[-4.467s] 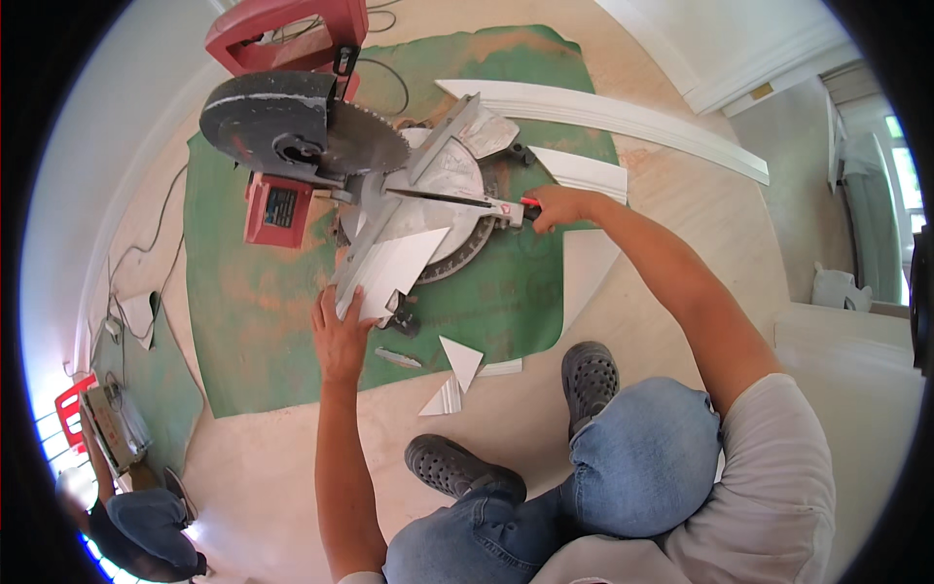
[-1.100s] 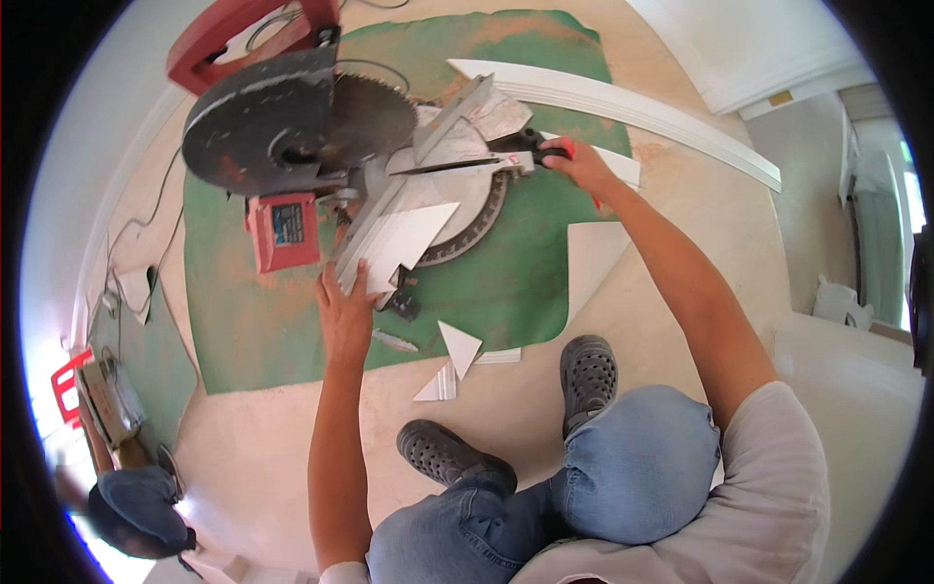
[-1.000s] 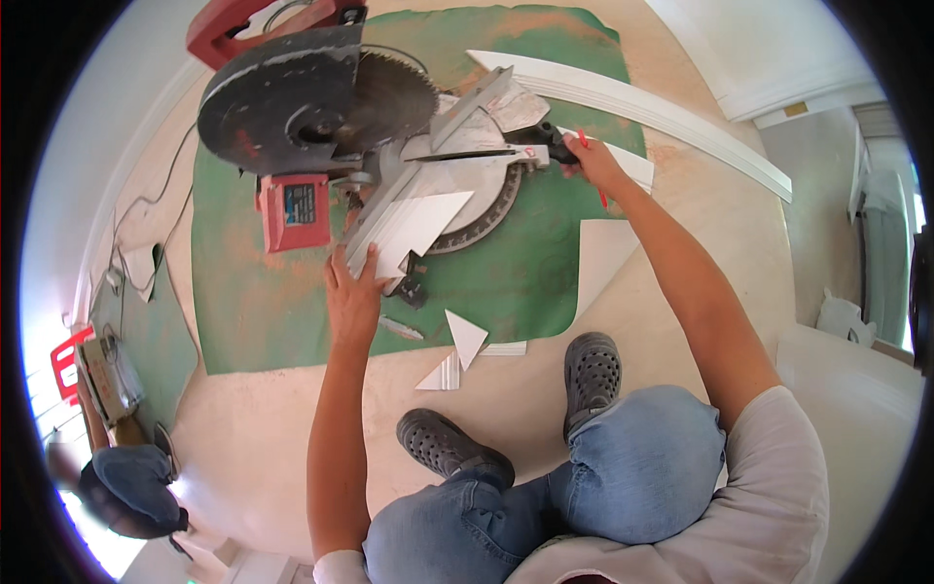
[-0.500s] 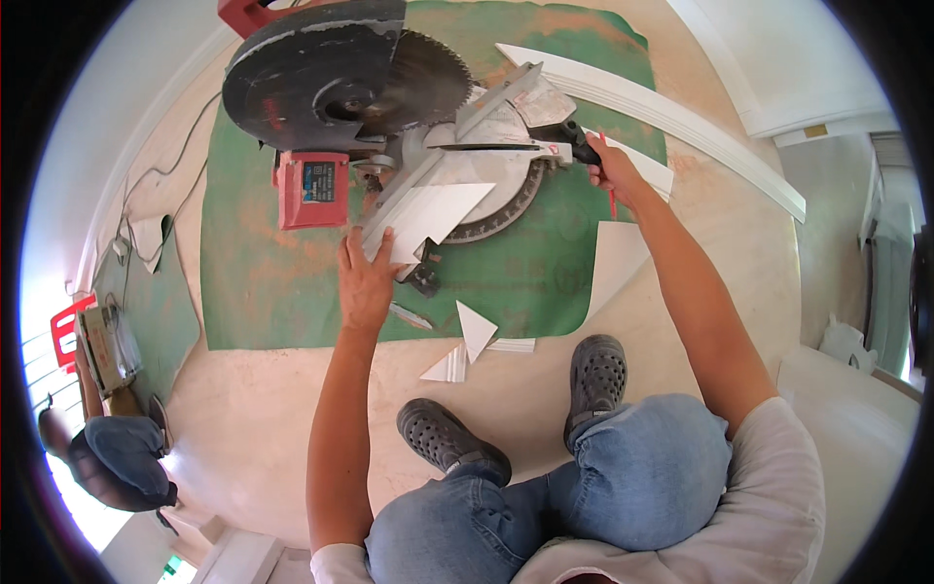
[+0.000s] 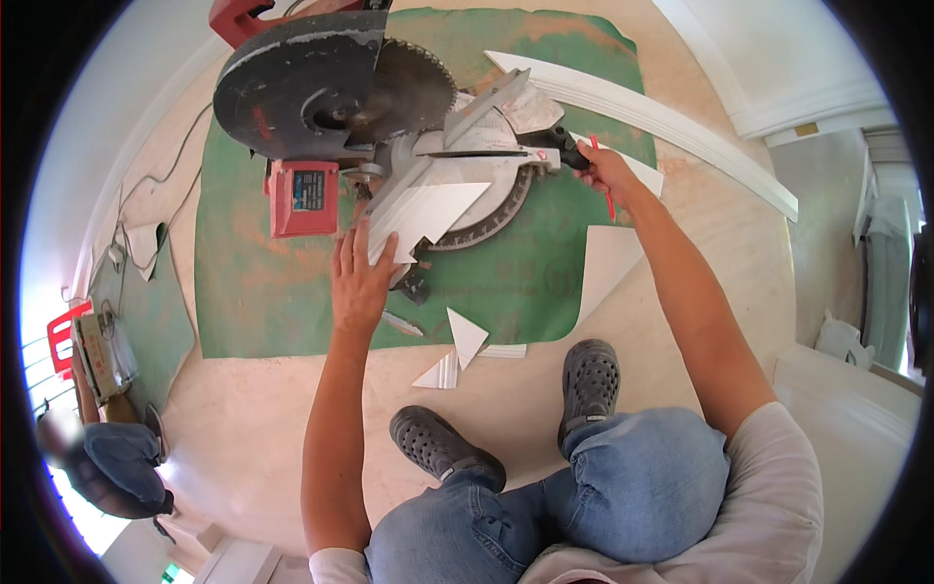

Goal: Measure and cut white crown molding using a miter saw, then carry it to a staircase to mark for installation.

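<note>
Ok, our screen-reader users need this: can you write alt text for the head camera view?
A crouching person's left hand presses a white moulding piece onto a mitre saw on a green mat, while the right hand, holding a red pencil, grips the saw's front handle. White offcuts lie near their grey clogs.

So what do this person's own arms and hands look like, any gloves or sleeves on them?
No gloves: the left hand and the right hand are both bare, with no watch or rings that I can make out. The forearms are bare too, right up past the elbows. Short sleeves of a pale, off-white T-shirt cover only the upper arms near the shoulders. No markings show on the cloth.
</note>
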`<state>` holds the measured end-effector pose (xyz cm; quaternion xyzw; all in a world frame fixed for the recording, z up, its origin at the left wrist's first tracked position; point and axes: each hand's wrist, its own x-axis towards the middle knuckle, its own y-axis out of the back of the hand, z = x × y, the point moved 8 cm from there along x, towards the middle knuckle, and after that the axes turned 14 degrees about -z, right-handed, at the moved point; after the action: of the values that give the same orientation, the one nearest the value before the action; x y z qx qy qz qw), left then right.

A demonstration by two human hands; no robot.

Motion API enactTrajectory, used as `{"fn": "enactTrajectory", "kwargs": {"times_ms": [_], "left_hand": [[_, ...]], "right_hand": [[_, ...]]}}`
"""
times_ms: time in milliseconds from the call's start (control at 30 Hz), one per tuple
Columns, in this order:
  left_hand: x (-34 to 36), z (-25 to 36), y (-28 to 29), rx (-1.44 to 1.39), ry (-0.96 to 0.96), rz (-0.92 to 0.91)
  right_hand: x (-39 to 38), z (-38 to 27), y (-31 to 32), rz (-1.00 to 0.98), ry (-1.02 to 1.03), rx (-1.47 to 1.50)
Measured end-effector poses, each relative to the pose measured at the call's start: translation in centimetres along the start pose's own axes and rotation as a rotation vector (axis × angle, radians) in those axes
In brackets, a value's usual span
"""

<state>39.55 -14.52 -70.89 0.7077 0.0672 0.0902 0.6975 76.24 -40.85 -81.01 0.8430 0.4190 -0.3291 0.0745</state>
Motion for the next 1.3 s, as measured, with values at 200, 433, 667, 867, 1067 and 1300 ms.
{"fn": "enactTrajectory", "kwargs": {"times_ms": [200,433,667,867,1067,1300], "left_hand": [[3.3,1.0,0.2,-0.057,-0.05,-0.012],[5.8,1.7,0.1,-0.114,-0.051,0.017],[6.8,2.1,-0.3,-0.138,-0.045,0.023],[6.7,2.0,-0.9,-0.144,-0.018,0.021],[6.7,2.2,-0.8,-0.192,-0.06,0.069],[6.1,2.2,-1.3,-0.243,0.02,0.092]], "right_hand": [[0.5,0.5,-0.2,-0.012,-0.047,0.083],[0.4,0.5,-0.4,0.03,-0.068,0.081],[0.1,0.2,-0.7,0.043,-0.077,0.066],[-0.3,-0.1,-0.9,0.081,-0.062,0.024],[-0.4,0.0,0.2,0.115,-0.08,-0.168],[-3.5,-4.6,-7.3,0.403,0.335,-0.795]]}}
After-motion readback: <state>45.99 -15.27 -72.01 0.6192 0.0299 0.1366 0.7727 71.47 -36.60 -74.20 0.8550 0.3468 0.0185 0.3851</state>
